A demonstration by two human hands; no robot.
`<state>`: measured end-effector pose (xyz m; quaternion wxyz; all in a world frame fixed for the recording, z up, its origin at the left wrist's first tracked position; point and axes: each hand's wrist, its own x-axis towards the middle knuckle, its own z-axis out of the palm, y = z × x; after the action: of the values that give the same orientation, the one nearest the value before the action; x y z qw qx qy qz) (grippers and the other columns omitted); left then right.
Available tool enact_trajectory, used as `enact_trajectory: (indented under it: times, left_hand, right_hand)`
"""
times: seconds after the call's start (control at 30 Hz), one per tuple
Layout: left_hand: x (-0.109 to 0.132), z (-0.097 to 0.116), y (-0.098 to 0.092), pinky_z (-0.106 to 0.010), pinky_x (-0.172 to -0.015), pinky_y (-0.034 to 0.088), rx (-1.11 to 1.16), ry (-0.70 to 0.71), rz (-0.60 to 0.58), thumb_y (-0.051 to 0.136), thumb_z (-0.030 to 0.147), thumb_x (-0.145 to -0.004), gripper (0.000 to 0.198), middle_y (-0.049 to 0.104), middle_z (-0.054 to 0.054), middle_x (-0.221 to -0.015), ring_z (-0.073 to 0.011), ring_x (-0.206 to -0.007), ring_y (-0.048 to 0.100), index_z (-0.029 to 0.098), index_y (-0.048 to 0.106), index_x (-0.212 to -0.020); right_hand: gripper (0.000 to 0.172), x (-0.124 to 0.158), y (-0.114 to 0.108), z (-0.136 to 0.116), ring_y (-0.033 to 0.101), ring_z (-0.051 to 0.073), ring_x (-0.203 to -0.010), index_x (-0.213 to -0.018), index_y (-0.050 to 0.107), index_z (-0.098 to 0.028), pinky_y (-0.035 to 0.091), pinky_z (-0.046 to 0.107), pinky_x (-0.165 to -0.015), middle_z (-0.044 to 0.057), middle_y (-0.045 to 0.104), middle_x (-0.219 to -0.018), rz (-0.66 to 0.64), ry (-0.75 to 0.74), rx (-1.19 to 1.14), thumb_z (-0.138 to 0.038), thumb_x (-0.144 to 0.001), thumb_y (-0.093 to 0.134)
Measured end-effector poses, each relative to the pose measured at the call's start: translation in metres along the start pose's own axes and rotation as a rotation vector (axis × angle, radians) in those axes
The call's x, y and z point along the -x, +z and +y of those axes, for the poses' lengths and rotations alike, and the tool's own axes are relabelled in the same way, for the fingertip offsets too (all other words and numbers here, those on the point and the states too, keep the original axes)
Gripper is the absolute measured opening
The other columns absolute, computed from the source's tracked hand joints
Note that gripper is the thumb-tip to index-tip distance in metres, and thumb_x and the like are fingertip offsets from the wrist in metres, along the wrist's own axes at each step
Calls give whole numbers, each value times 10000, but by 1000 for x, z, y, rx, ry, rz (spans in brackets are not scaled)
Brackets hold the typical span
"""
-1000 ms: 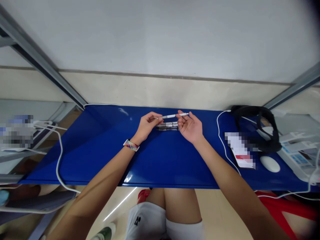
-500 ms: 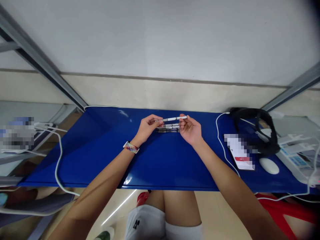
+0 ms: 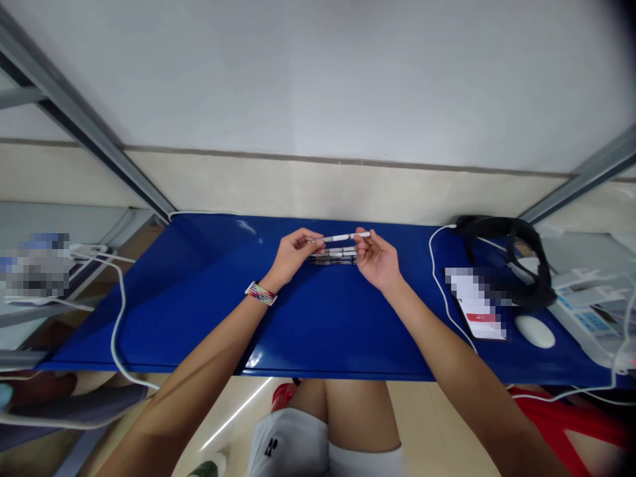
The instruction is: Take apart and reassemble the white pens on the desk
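Observation:
Between my two hands is a slim white pen (image 3: 340, 237) with a grey and clear section toward its left end. My left hand (image 3: 298, 253) pinches that left end between thumb and fingers. At the other end, the fingertips of my right hand (image 3: 378, 260) close around the white tip. Several similar pens (image 3: 340, 253) lie side by side on the blue table (image 3: 318, 318), just below the held one. My hands partly cover the ends of those pens.
To the right lie a phone (image 3: 479, 311), a white computer mouse (image 3: 534, 330) and a black headset (image 3: 541, 265). A white cable (image 3: 433, 265) runs beside the phone, and another cable (image 3: 116, 324) hangs over the table's left side. A wall (image 3: 318, 185) stands behind the table.
Both hands stay nearly in place with the pen between them. My right fingers have shifted slightly along its right end, and the pen's right end sits marginally lower and further left.

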<state>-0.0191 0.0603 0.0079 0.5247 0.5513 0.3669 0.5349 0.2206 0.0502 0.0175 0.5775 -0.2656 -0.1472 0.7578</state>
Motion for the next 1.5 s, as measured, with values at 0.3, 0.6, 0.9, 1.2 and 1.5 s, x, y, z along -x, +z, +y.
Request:
enact_trajectory:
  times: [0.3, 0.6, 0.9, 1.2, 1.5]
  left_hand:
    - [0, -1, 0, -353, -850, 647, 4, 10, -1, 935, 428, -849, 333, 825, -44, -860, -173, -785, 780, 176, 794, -1016]
    - [1, -2, 0, -402, -903, 671, 1, -10, 3, 935, 449, -842, 391, 850, -70, -974, -212, -856, 816, 184, 796, -1094]
    - [-1, -2, -1, -375, -857, 660, -34, 26, 71, 942, 444, -830, 376, 831, -58, -900, -186, -794, 782, 180, 814, -1065]
    - [-1, -5, -2, -335, -806, 618, -82, 32, 73, 941, 420, -823, 347, 818, -44, -860, -176, -780, 744, 183, 850, -1059]
    - [-2, -8, -2, -348, -804, 609, -84, 21, 80, 920, 420, -839, 325, 805, -42, -839, -178, -759, 733, 184, 845, -1050]
  right_hand:
    - [327, -2, -3, 1, 811, 136, -737, -1290, 773, -136, 687, 197, -719, 81, 871, -954, 10, -18, 39, -310, -1051, 632]
    - [336, -1, -1, 1, 808, 126, -734, -1299, 770, -131, 685, 186, -748, 70, 871, -940, 19, -30, 10, -303, -1036, 651]
    - [394, 5, 3, -2, 847, 164, -794, -1314, 749, -122, 710, 224, -733, 99, 879, -985, -1, 20, -51, -374, -1067, 573]
    - [300, -1, 2, 1, 818, 131, -691, -1296, 758, -139, 682, 168, -664, 52, 862, -861, 62, -33, -48, -221, -1033, 638]
    - [255, -2, 2, 0, 818, 125, -694, -1260, 767, -153, 681, 168, -668, 50, 866, -882, 61, -20, -47, -248, -1053, 650]
